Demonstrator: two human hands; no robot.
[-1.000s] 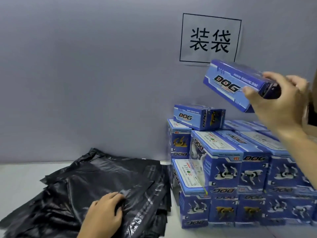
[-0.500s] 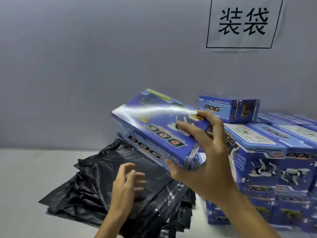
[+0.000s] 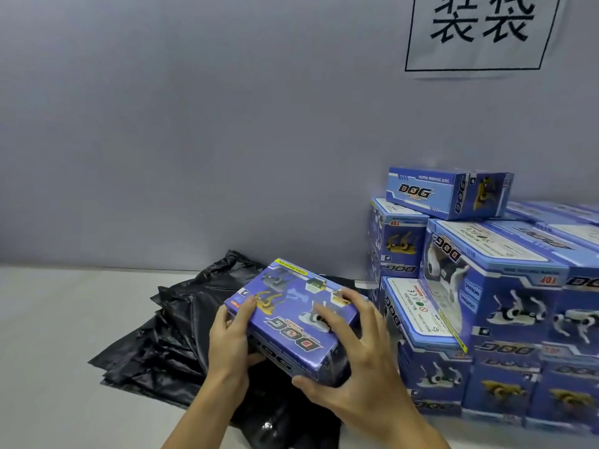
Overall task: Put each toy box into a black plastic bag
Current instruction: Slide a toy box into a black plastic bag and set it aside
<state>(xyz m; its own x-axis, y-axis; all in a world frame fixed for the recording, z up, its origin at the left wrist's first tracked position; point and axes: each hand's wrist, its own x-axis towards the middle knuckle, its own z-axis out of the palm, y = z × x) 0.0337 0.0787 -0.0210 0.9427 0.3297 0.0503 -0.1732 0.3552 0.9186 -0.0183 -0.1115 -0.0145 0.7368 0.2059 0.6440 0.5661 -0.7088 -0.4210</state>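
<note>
I see both hands on one blue toy box (image 3: 293, 319), which is over the pile of black plastic bags (image 3: 168, 338) on the pale table (image 3: 48, 351). The left hand (image 3: 231, 341) holds the left end of the box, with the thumb on the top face and the other fingers curled under the near edge. The right hand (image 3: 353, 361) grips the right end, its fingers spread over the top face and the thumb pressed against the near lower corner. The box is tilted, with its printed face with the word DOG turned up toward me. I cannot tell if the bottom of the box touches the bags. The bags lie flat and crumpled, one over another, reaching to the grey wall (image 3: 194, 140). Just to the right stands a stack of the same blue boxes (image 3: 505, 306), and a single box (image 3: 449, 192) lies on its side on top of this stack. High on the wall hangs a paper sign (image 3: 479, 34) with two black characters.
</note>
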